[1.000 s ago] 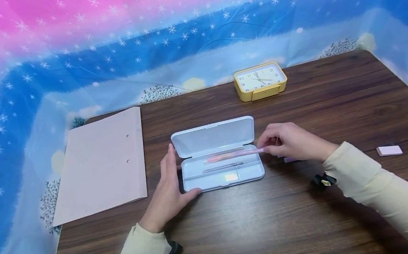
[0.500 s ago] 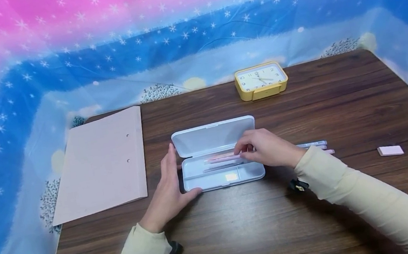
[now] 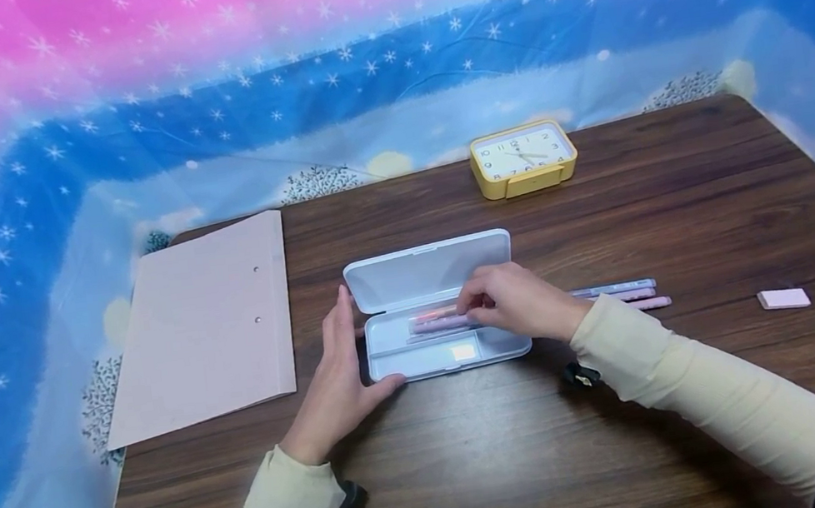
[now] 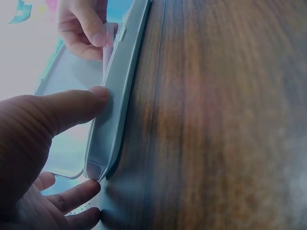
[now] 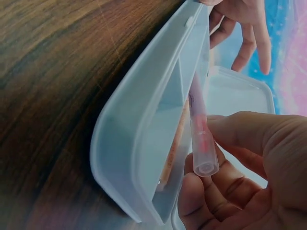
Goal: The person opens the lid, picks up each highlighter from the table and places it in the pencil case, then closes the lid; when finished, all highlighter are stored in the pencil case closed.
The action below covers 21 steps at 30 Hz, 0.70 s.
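A white pencil case (image 3: 428, 275) stands with its lid raised. My left hand (image 3: 342, 383) steadies its left end, the thumb (image 4: 88, 105) on the front wall and the fairly straight fingers around the corner. Over the case's right part, my right hand (image 3: 514, 300) pinches a pink-purple pen (image 5: 204, 136) with a clear end between thumb and fingers. This pen lies lengthwise along the back compartment. An orange-toned pen (image 5: 175, 143) is inside the case beside it. In the head view the right hand hides the held pen's right end.
Several pens (image 3: 619, 290) lie on the wooden table right of the case, partly behind the right wrist. Further right is a pale pink eraser (image 3: 784, 299). A yellow clock (image 3: 524, 161) stands behind, and a pale folder (image 3: 198, 336) lies left.
My right hand has moved left from beyond the case's right end, bringing the pen over the back compartment and slightly toward the front. My left hand stays at the case.
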Tool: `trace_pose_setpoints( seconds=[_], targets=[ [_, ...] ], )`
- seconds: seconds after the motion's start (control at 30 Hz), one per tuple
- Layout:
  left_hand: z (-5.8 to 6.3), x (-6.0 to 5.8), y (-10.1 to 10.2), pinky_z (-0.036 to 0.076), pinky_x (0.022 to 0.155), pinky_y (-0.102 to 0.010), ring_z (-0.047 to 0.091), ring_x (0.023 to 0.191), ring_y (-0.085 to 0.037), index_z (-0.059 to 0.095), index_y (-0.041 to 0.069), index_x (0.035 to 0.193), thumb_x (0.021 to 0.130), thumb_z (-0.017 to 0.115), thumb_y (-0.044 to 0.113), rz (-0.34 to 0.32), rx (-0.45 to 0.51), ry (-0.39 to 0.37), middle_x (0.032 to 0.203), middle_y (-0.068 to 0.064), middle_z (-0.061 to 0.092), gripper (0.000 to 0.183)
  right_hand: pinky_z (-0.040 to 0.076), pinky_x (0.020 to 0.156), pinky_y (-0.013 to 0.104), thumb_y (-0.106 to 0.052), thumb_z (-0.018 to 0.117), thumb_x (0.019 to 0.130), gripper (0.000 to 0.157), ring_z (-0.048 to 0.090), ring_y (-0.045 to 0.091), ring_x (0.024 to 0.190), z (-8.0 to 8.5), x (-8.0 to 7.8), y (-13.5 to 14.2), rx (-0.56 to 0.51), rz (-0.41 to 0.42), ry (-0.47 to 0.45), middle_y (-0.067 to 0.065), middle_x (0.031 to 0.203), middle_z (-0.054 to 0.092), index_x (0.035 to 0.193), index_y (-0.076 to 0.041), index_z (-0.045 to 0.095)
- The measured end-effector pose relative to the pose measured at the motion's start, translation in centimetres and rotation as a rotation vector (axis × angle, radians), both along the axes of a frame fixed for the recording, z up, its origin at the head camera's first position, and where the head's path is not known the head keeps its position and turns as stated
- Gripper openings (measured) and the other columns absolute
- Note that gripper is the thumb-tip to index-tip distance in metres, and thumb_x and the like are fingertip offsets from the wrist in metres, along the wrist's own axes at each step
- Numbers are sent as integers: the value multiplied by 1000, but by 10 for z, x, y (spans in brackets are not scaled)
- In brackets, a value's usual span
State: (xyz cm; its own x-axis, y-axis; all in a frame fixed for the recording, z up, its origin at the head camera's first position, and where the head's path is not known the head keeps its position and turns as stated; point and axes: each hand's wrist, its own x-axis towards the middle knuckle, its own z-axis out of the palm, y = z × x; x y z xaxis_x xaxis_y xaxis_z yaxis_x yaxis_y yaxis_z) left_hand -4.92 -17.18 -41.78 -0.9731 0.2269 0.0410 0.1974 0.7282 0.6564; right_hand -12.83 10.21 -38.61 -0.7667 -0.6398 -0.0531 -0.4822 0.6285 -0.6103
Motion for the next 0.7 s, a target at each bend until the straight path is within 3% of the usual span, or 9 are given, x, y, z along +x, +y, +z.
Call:
trace_pose_setpoints(
  seconds=[0.37,0.7],
  targets=[
    [0,0,0,44,108,-45,51,131,-29,-16,24,157,75,87,25,-7,3,5,161,-12,11,132,52,77,32,-11,69,91,14,59,15,86,-1,0,5,0,-48,6,0,100,68,103,-15,75],
    [0,0,0,44,108,-46,51,131,-29,-15,24,157,75,87,25,-4,6,-1,161,-12,11,132,52,73,28,-10,68,90,15,59,12,83,8,4,21,-12,-66,7,-4,94,69,102,-15,74]
  ],
)
